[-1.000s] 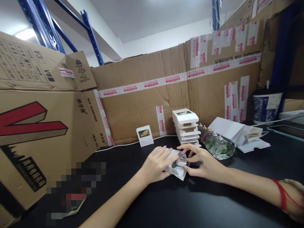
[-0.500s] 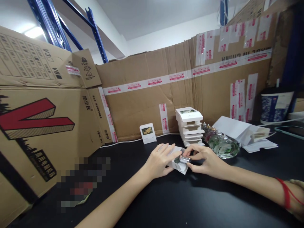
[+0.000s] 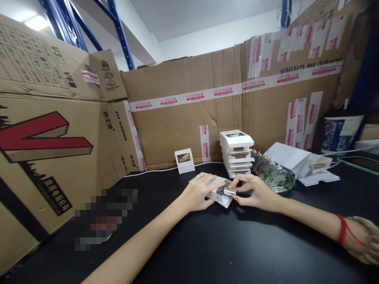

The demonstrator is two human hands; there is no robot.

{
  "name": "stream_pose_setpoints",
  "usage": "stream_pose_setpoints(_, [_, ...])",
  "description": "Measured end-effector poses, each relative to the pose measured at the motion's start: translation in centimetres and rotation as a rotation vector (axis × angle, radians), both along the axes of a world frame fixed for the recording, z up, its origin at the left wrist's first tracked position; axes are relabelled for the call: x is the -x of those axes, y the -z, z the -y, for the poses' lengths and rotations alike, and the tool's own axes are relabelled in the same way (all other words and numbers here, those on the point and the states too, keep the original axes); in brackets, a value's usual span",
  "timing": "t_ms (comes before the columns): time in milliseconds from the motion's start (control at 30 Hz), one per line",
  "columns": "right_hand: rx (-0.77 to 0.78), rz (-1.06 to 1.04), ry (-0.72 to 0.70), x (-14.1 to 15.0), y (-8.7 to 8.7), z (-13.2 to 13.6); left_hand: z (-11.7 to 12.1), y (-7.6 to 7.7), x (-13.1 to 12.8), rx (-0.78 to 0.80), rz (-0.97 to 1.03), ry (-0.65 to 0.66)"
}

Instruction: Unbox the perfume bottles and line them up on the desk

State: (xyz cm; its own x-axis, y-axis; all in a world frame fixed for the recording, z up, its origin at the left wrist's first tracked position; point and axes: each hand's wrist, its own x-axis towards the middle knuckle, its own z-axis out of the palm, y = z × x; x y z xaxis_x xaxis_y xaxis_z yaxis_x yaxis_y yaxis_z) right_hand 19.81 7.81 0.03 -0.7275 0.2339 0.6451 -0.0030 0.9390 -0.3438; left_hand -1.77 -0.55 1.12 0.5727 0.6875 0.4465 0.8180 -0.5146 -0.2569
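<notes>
My left hand (image 3: 199,192) lies over a small white open box (image 3: 220,199) on the black table (image 3: 231,252), fingers curled on its top, holding it down. My right hand (image 3: 255,192) pinches the silver cap of a small bottle (image 3: 226,191) that sits in the box's open end. Just behind my hands stands a stack of white boxes (image 3: 237,152). A single upright white box with a picture label (image 3: 184,160) stands to the left of the stack.
Glass bottles (image 3: 276,176) lie right of the stack, beside folded white cartons (image 3: 299,161). A cardboard wall (image 3: 225,106) closes the back and large cardboard boxes (image 3: 50,134) stand on the left. A blue-patterned cup (image 3: 339,132) and a phone (image 3: 359,162) are at the far right.
The view has shifted slightly, so everything sits a bit higher in frame. My hands stay on the box and bottle, with the right fingers drawn closer onto the silver cap.
</notes>
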Motion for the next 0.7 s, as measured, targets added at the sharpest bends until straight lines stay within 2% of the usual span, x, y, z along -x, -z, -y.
stream_pose_setpoints(200, [0.017,0.021,-0.007,0.08,-0.03,0.11,-0.13,-0.49,0.43,0.005,-0.047,0.057])
stream_pose_setpoints(700, [0.037,0.017,-0.002,-0.16,-0.42,0.33,-0.28,-0.57,0.83,-0.035,-0.077,0.022])
